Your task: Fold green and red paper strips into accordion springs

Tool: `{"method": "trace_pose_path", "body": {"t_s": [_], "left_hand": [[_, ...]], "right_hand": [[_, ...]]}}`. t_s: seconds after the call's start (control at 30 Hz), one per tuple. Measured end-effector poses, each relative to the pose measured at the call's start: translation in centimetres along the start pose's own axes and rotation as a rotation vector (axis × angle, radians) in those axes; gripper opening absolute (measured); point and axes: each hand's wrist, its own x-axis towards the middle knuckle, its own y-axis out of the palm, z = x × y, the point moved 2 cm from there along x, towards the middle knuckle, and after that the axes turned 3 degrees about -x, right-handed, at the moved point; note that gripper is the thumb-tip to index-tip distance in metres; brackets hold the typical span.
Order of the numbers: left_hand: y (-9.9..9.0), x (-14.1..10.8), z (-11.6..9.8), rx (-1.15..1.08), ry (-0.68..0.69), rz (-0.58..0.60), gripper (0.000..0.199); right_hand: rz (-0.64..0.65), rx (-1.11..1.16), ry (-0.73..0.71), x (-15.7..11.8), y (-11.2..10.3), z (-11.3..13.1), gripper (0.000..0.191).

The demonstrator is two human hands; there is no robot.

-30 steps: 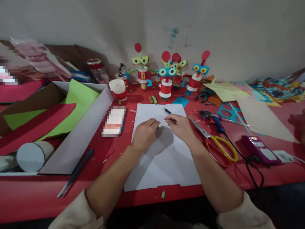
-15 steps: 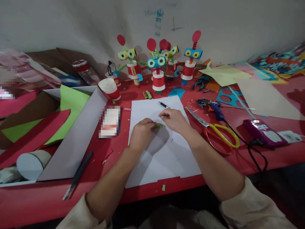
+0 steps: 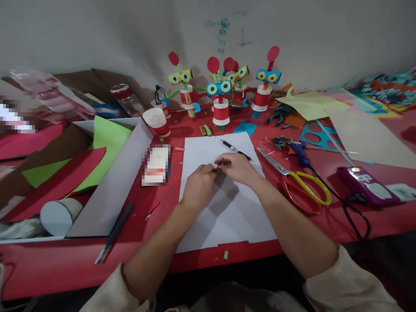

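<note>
My left hand (image 3: 199, 186) and my right hand (image 3: 238, 168) meet fingertip to fingertip above a white sheet of paper (image 3: 224, 225). Both have their fingers pinched together. The small green paper strip that showed at my left fingertips a moment ago is now hidden behind the fingers. What my right fingertips grip cannot be made out. Just beyond my right hand, a black pen (image 3: 231, 146) lies on the sheet.
Scissors (image 3: 284, 171), a glue gun (image 3: 297, 152) and a purple power strip (image 3: 367, 186) lie right. Left are a box (image 3: 108, 182), a dark cutter-like tool (image 3: 114, 232) and stacked paper cups (image 3: 156, 122). Several paper-cup robots (image 3: 221, 112) stand behind.
My right hand has come down and left to meet my left hand, and the green strip has gone out of sight. The whole view has shifted slightly.
</note>
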Motion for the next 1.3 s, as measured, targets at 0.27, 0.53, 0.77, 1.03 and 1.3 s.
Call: {"method": "trace_pose_path", "body": {"t_s": [0.27,0.53,0.77,1.03,1.3], "left_hand": [[-0.3,-0.6,-1.4,-0.038,-0.119,0.108,0.038],[-0.1,-0.5,-0.9,-0.153,-0.131,0.028,0.043],[0.2,0.1,0.6,-0.352,-0.168,-0.105,0.036],[0.2,1.2,2.1,-0.548,-0.335,-0.155,0.024],[-0.4,1.1,2.0,-0.654,-0.498,-0.121,0.037]], "right_hand": [[0.067,-0.134,-0.205,-0.3,0.2,1.1,0.035],[0.066,-0.018,-0.066,-0.1,0.3,0.6,0.031],[0.108,0.154,-0.010,0.2,0.9,-0.3,0.033],[0.105,0.245,0.087,0.2,1.3,-0.4,0.021],[0.033,0.248,0.195,0.6,1.5,-0.4,0.017]]}}
